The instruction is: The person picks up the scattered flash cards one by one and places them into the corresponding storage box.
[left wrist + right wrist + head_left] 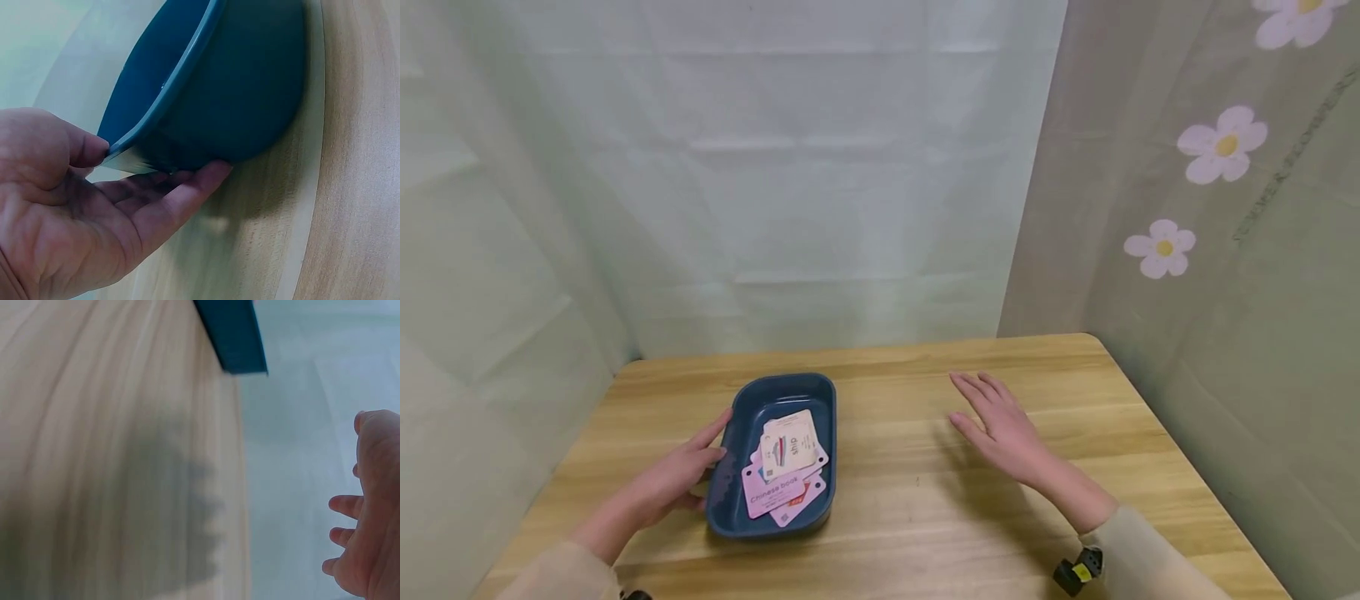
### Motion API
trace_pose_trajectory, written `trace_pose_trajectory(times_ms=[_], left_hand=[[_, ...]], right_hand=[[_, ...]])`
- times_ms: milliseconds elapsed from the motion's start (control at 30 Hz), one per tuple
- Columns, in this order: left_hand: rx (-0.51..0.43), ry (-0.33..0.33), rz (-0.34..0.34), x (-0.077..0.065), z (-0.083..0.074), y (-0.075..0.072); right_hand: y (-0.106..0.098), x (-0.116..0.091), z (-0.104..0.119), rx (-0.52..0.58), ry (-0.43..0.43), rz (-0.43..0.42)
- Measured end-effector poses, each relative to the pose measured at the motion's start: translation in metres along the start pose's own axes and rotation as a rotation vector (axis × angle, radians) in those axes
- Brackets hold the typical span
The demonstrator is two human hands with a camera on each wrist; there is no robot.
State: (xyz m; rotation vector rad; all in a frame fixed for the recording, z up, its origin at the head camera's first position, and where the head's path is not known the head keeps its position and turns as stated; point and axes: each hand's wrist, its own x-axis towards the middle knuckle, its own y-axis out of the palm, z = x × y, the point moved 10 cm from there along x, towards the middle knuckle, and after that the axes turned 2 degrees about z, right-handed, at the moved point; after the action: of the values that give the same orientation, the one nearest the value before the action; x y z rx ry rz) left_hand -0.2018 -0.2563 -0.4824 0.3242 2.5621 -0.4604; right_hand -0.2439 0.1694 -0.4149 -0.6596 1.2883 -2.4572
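My left hand (673, 479) is at the left side of a dark blue plastic bin (722, 500). In the left wrist view its thumb is at the rim of the bin (250, 81) and its fingertips press on the outer wall lower down. Several cards lie in a loose pile inside the bin; the top card (789, 446) reads "ship" with a boat picture, and a pink card (772, 495) under it reads "Chinese book". My right hand (1000, 429) hovers over the table to the right of the bin, fingers extended and holding nothing.
The wood-grain table (887, 533) runs back to a pale hanging cloth (850, 200). A darker cloth with white flowers (1222, 145) hangs on the right. A small black device (1078, 572) is strapped to the right wrist.
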Motion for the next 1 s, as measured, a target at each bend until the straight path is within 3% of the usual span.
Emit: trace_pose_trajectory(times_ms=[267, 700, 867, 1000], left_hand=[[0.022, -0.003, -0.003, 0.0, 0.0, -0.003], [0.022, 0.015, 0.001, 0.006, 0.001, -0.006], [0.068, 0.01, -0.012, 0.011, 0.004, -0.004], [0.108, 0.043, -0.015, 0.01, 0.002, -0.004]], right_hand=[[-0.009, -0.018, -0.029, -0.018, 0.056, -0.02], [-0.021, -0.02, -0.039, -0.041, 0.052, -0.063], [-0.024, -0.024, -0.039, -0.073, 0.043, -0.068], [-0.025, -0.027, -0.042, -0.094, 0.049, -0.068]])
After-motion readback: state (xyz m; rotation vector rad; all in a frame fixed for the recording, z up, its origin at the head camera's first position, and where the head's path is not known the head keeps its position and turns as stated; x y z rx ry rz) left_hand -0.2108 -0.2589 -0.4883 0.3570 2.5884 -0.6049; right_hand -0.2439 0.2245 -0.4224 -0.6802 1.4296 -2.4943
